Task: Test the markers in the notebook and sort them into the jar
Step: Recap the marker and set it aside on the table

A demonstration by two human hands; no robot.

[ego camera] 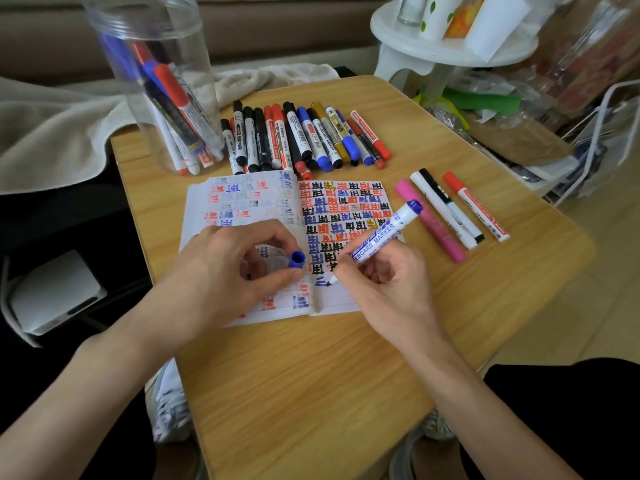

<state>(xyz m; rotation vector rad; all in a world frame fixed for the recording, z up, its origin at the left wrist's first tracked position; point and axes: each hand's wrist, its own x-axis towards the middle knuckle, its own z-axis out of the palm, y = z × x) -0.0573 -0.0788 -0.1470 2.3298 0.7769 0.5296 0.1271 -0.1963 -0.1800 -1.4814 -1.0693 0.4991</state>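
I see my right hand (388,282) pinching the blue whiteboard marker (379,237), its tip on the open notebook (263,202) on the tabletop (311,375). My left hand (225,271) pinches the blue cap (297,259) above the left page. The jar (156,81) stands at the far left, markers inside.

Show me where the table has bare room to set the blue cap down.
Widest: bare table between the notebook and the table front. Smaller: right of the red marker. Crowded: marker row and jar at the back.
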